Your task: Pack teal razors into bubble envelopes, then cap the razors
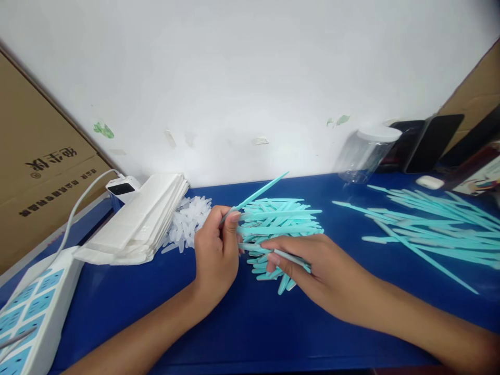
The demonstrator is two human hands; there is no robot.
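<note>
My left hand (216, 242) is closed, thumb against fingers, on a slim turquoise eyebrow razor (261, 191) that slants up to the right. Just right of it, my right hand (308, 265) pinches another razor (291, 259) with a pale end, low over the pile. Behind and between both hands lies a heap of turquoise razors (281, 219), partly covered by my fingers. Small translucent blade caps (191, 219) are piled left of my left hand. Whether a cap sits in my left fingertips is hidden.
More razors (429, 224) are spread at the right on the blue table (250, 333). White packets (136, 219) are stacked at the left, near a power strip (35, 307) and a cardboard box (47, 156). A clear jar (363, 156) and phones (433, 140) stand against the wall.
</note>
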